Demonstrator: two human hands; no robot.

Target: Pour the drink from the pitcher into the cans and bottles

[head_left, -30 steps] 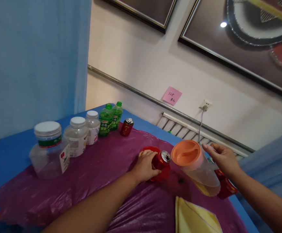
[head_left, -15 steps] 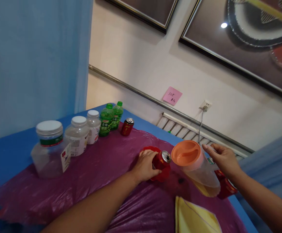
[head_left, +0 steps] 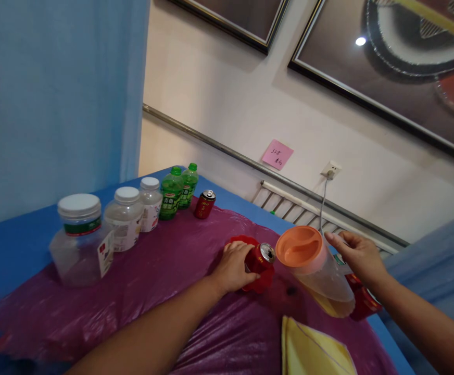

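My left hand [head_left: 232,265] is wrapped round a red drink can [head_left: 259,259] with an opened top, tilted a little to the right. Beneath the can is a red scalloped dish [head_left: 264,284], partly hidden by my hand. A clear plastic pitcher [head_left: 323,286] with an orange lid [head_left: 299,247] leans toward the can, its lid edge close to the can's rim. Some yellowish liquid seems to lie low in the pitcher, though I cannot see any flowing. My right hand [head_left: 360,255] is closed at the pitcher's handle side, its fingertips partly hidden.
Along the left stand a large clear jar [head_left: 80,245], two smaller white-capped jars [head_left: 123,221], two green bottles [head_left: 171,195] and another red can [head_left: 205,204]. Red cans [head_left: 365,302] stand behind the pitcher. A folded yellow cloth [head_left: 315,349] lies on the purple plastic sheet [head_left: 164,271].
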